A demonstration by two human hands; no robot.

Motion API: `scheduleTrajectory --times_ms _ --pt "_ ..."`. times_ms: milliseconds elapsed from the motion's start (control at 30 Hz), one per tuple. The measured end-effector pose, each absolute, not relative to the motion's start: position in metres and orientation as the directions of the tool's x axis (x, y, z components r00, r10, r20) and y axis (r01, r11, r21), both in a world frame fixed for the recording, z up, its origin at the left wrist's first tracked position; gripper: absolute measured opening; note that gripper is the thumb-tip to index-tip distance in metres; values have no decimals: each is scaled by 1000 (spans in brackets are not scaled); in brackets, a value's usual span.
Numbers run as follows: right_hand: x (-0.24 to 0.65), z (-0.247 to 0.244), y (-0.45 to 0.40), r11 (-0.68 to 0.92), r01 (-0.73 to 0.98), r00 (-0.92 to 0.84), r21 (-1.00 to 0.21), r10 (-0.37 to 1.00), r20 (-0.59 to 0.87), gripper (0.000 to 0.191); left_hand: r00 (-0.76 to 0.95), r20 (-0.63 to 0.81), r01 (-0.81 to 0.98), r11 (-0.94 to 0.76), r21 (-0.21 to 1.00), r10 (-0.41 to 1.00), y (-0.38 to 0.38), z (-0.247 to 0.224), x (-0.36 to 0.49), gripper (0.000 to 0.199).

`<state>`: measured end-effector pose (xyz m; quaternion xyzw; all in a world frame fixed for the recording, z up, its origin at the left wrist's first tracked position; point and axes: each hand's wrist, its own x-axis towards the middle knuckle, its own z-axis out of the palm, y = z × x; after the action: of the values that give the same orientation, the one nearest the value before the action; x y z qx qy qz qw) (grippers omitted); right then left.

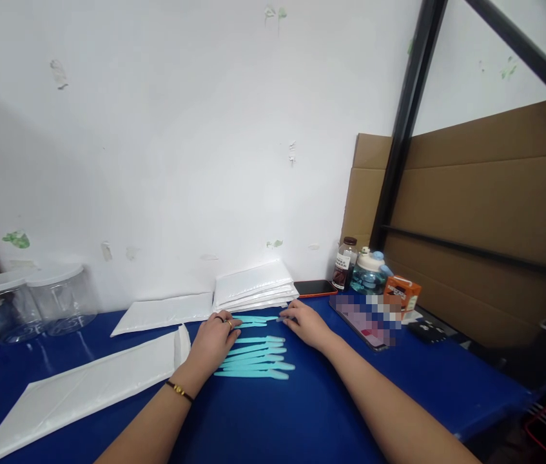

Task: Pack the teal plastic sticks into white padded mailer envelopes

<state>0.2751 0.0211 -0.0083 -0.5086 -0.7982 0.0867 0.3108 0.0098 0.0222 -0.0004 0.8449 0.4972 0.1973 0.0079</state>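
Note:
Several turquoise eyebrow razors (pixel 253 361) lie in a loose row on the blue table, heads toward the right. Above that row, my left hand (pixel 215 335) has its fingers closed at the handle end of a turquoise eyebrow razor (pixel 258 319), with another just beneath it. My right hand (pixel 305 324) pinches a small clear cap (pixel 280 319) at that razor's head end. Whether the cap is on the head, I cannot tell. A white padded mailer (pixel 103 386) lies left of my left hand, its flap end near my wrist.
White padded mailers (pixel 253 283) are stacked against the wall, another mailer (pixel 166 310) beside them. Clear lidded tubs (pixel 62 299) stand far left. On the right are phones (pixel 316 288), a dark bottle (pixel 345 264), a blue jug (pixel 368 276), an orange box (pixel 401 296) and a black frame post (pixel 403 129).

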Motion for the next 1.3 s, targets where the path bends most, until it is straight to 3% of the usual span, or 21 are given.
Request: scheduleTrajectory --times_ms 167,600,1033,1167,1300 --pt "278 -9 24 441 798 -295 -411 880 372 14 453 308 849 -510 139 837 20 5 9 23" --pt "267 -9 18 453 646 -371 -614 890 267 21 377 122 797 -389 461 918 22 0 17 16" --pt "259 -4 11 427 609 -379 -669 897 228 16 298 67 799 -287 528 952 21 -3 26 19" --pt "254 0 10 482 631 -412 -608 872 264 15 326 68 812 -316 490 943 21 -2 28 21" --pt "277 2 19 459 678 -263 -574 881 394 19 347 299 850 -433 301 889 22 1 18 28"
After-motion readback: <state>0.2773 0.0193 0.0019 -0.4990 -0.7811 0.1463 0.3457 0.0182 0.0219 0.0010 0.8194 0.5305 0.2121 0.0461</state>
